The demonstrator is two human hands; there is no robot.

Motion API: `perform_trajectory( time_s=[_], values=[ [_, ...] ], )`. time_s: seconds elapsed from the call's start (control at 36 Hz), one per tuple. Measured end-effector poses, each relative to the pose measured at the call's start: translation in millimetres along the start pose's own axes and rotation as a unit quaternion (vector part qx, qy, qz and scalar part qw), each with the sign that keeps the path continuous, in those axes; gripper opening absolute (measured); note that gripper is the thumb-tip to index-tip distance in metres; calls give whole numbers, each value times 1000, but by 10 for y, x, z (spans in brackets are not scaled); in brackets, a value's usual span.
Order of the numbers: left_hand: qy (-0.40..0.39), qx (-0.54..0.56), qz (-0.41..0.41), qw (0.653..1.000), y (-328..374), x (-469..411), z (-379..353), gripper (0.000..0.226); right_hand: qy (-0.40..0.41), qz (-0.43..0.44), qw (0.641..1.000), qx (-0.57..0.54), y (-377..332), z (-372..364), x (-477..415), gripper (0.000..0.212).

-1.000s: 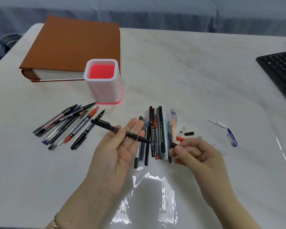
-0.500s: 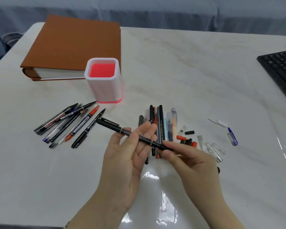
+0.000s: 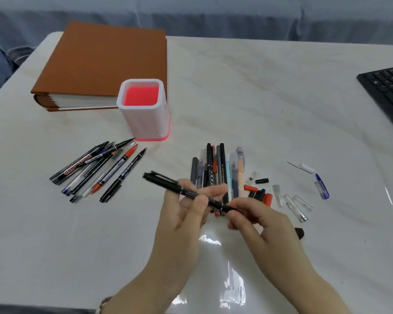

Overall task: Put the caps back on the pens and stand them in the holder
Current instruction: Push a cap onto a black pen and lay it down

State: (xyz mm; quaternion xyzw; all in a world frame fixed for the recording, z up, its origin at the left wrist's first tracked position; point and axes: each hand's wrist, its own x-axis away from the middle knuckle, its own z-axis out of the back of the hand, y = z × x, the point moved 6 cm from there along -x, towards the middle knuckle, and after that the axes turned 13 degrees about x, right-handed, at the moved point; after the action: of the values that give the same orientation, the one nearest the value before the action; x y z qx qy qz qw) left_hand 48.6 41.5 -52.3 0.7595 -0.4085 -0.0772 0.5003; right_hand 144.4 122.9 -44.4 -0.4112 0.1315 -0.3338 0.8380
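Black pen [image 3: 186, 191] held slanted; holder [image 3: 143, 109] upright, with nothing inside.

brown binder [image 3: 104, 64]: far left, lying flat | black keyboard [image 3: 388, 91]: right edge | white table [image 3: 259, 98]: marbled

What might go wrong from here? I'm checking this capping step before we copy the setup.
The right hand covers the black pen's tip, so a badly seated cap could go unnoticed. The loose caps lie right under both hands; the left hand or a wrist could scatter them. The holder is tall and narrow, so dropping the pen in at an angle might tip it.
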Motion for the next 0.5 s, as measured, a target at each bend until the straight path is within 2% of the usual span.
perform_trajectory(
  time_s=[0.06,0.11,0.19,0.25,0.31,0.42,0.44,0.5],
  values=[
    [-25,-65,9,998,-49,-16,-15,15,-44,11,997,63,29,-57,-3,23],
    [-43,-107,23,993,-113,-35,-31,13,-48,25,993,104,42,-78,-32,11],
    [-55,-200,8,978,-138,-133,38,13,-37,42,987,149,67,-74,-75,26],
    [-52,-292,-21,955,-79,-239,161,13,-38,3,990,135,143,-37,-91,19],
    [-21,-400,-80,913,63,-358,374,10,-10,-57,994,89,250,31,-101,14],
    [60,-608,-214,762,430,-548,813,24,76,-118,990,24,429,177,-138,17],
    [79,-633,-223,737,483,-588,910,22,92,-127,987,17,449,211,-159,17],
    [95,-664,-210,711,535,-643,1027,22,109,-131,985,26,469,249,-229,17]
  ],
)
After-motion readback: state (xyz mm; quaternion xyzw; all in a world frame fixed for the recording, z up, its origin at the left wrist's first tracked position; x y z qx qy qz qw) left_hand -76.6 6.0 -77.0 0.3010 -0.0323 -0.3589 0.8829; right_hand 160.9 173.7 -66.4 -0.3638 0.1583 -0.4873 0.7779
